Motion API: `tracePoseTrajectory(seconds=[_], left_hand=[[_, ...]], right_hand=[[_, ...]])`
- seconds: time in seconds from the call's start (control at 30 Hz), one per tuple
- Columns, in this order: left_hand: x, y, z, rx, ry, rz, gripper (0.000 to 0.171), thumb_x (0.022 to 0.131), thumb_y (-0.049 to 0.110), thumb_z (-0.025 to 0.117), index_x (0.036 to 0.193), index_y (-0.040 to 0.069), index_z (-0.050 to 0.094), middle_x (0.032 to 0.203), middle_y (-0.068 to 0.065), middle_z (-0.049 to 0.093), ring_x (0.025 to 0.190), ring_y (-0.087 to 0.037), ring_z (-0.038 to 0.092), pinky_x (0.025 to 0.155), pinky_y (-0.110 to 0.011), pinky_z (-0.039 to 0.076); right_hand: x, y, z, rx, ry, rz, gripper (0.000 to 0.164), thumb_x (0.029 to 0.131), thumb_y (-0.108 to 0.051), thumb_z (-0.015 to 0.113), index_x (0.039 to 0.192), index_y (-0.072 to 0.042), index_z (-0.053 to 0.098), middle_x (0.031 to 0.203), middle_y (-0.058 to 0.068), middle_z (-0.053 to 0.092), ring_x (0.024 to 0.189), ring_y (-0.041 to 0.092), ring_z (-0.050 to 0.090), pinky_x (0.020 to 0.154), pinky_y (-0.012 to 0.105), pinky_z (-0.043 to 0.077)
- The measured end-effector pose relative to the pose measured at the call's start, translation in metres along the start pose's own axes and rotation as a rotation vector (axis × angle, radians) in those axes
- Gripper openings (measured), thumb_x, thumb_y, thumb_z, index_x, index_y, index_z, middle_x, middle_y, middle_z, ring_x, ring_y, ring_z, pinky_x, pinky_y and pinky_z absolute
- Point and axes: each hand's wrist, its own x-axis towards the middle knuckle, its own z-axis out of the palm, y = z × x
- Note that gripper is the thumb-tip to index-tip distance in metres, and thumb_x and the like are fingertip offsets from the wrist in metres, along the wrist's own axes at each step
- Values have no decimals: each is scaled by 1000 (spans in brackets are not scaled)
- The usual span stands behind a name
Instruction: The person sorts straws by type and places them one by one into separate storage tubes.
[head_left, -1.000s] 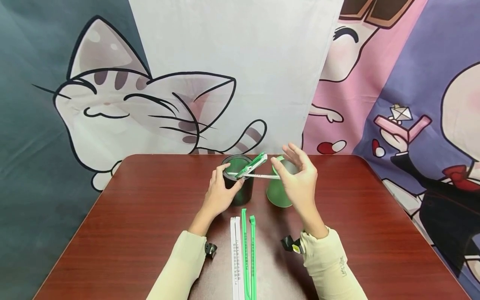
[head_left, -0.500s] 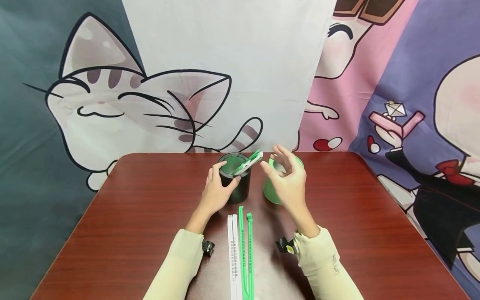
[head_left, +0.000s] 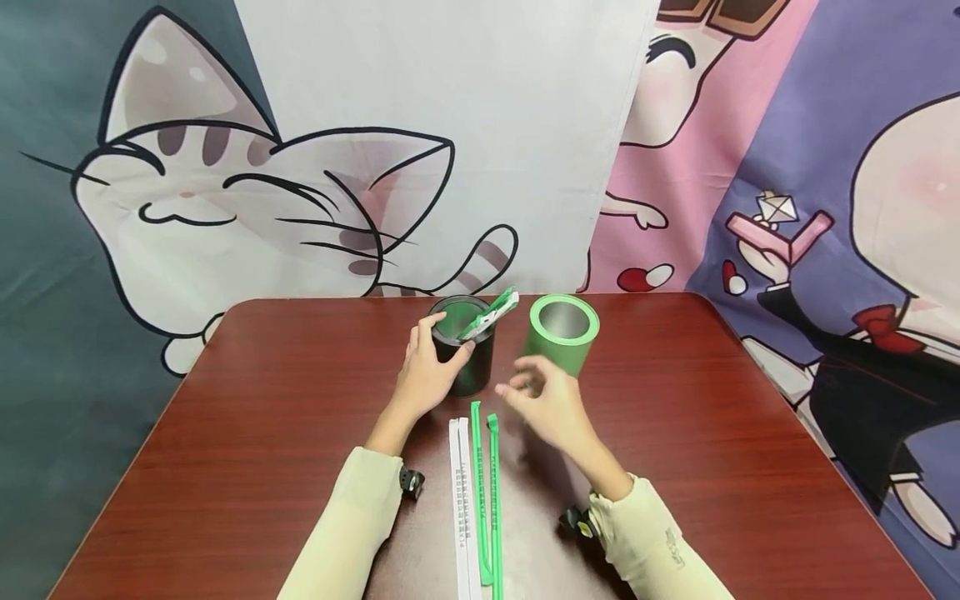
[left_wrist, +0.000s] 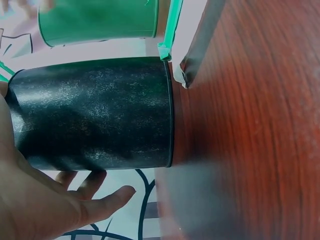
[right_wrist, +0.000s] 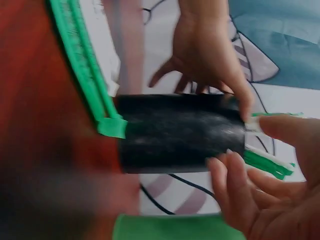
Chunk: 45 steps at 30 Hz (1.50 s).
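Observation:
My left hand (head_left: pixel 426 375) grips the near left side of a black cylindrical cup (head_left: pixel 474 367), its thumb and fingers spread round the rim. In the left wrist view, the dark wall of the black cup (left_wrist: pixel 95 115) stands on the table. Several green and white wrapped straws (head_left: pixel 491 312) lean out of it to the right. My right hand (head_left: pixel 551 408) hovers in front of a green cylindrical cup (head_left: pixel 561 346), fingers loosely bent with nothing visible between them. Two white wrapped straws (head_left: pixel 462 500) and two green wrapped straws (head_left: pixel 484 508) lie side by side nearer me.
The reddish-brown wooden table (head_left: pixel 300 400) spreads to both sides of the arms. Its far edge meets a cartoon-printed cloth backdrop (head_left: pixel 420 75). The green cup stands right of the black one, a small gap between them.
A white straw that ran from the black cup to my right hand no longer spans between them. My right hand has come down and toward me. The left hand keeps its grip.

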Motion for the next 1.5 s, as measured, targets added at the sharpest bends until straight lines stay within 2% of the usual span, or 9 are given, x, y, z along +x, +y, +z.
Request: tracePoseTrajectory(seconds=[0.13, 0.23, 0.3, 0.43, 0.57, 0.83, 1.0, 1.2, 1.5], left_hand=[[-2, 1, 0, 1, -1, -7, 72, 88, 67, 57, 147, 37, 30, 143, -4, 38, 128, -33, 44, 90, -61, 41], [-1, 2, -1, 0, -6, 3, 73, 88, 68, 56, 148, 37, 29, 143, -4, 37, 128, -33, 44, 90, -61, 41], [0, 3, -1, 0, -7, 7, 73, 87, 70, 55, 148, 37, 29, 144, -4, 37, 130, -33, 43, 89, -62, 41], [1, 5, -3, -2, 0, -1, 74, 86, 73, 53, 147, 38, 29, 145, -3, 36, 131, -34, 42, 89, -63, 41], [1, 5, -3, -3, -1, 4, 75, 86, 73, 53, 147, 38, 29, 145, -3, 36, 131, -34, 42, 89, -62, 41], [-2, 5, -1, -73, 7, 11, 73, 87, 66, 60, 148, 37, 32, 144, -3, 40, 130, -29, 45, 96, -59, 39], [-6, 5, -3, -99, 22, 6, 72, 88, 58, 64, 148, 35, 32, 147, -6, 37, 130, -27, 42, 99, -57, 37], [-15, 10, -4, -59, 121, 30, 73, 87, 51, 69, 148, 29, 35, 151, -8, 28, 133, -29, 28, 96, -55, 37], [-32, 25, 5, -36, 254, 98, 72, 84, 43, 74, 144, 19, 43, 144, -9, 33, 126, -31, 33, 94, -52, 38]], right_hand=[[-9, 12, 8, -101, -185, 107, 38, 82, -21, 81, 107, 4, 66, 69, -2, 68, 57, 12, 64, 58, 27, 51], [-15, 18, 12, -140, -255, 174, 41, 82, -22, 81, 106, 6, 64, 65, -2, 66, 51, 15, 64, 56, 30, 51], [-17, 21, 14, -169, -282, 189, 39, 81, -23, 81, 102, 5, 65, 63, -2, 65, 49, 16, 64, 56, 30, 51], [-21, 25, 18, -184, -351, 208, 30, 79, -26, 83, 79, -3, 63, 53, 0, 62, 41, 14, 59, 48, 31, 49], [-25, 25, 20, -204, -415, 221, 38, 78, -26, 84, 62, -12, 53, 44, -4, 55, 35, 8, 51, 41, 29, 46], [-33, 24, 23, -312, -438, 204, 52, 73, -23, 85, 52, -19, 37, 39, -12, 39, 32, 4, 43, 39, 24, 36], [-38, 25, 24, -307, -450, 238, 46, 73, -20, 85, 54, -18, 44, 39, -10, 44, 32, 5, 47, 38, 26, 42], [-41, 23, 18, -344, -425, 222, 38, 75, -13, 79, 52, -16, 48, 38, -8, 46, 31, 8, 51, 38, 28, 44], [-45, 27, 8, -339, -417, 211, 31, 75, -8, 73, 50, -14, 54, 38, -7, 50, 31, 9, 51, 40, 29, 45]])
